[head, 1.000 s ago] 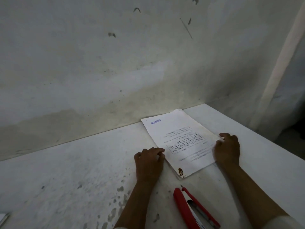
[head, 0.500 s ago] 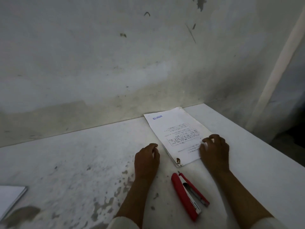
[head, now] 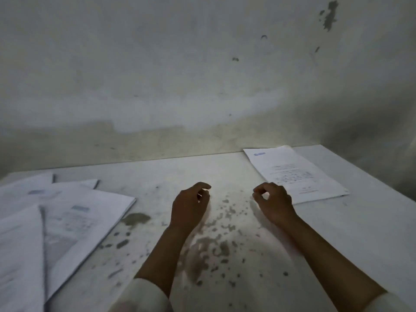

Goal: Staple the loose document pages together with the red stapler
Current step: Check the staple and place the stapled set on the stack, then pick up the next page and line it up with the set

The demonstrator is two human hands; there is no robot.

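A printed white document (head: 295,171) lies flat at the back right of the table, close to the wall. My right hand (head: 275,202) hovers just left of its near corner, off the paper, fingers loosely curled and holding nothing. My left hand (head: 190,206) is over the bare table middle, also loosely curled and holding nothing. Several loose printed pages (head: 76,218) lie overlapping on the left side of the table. The red stapler is not visible in this view.
The white table (head: 225,246) is stained with dark flecks between and below my hands. A stained wall (head: 202,86) runs along the table's far edge. The table's right edge (head: 382,190) falls off past the document.
The view has swung left, bringing the pile of pages into sight. Both hands have left the document and moved left. The stapler has dropped out of view.
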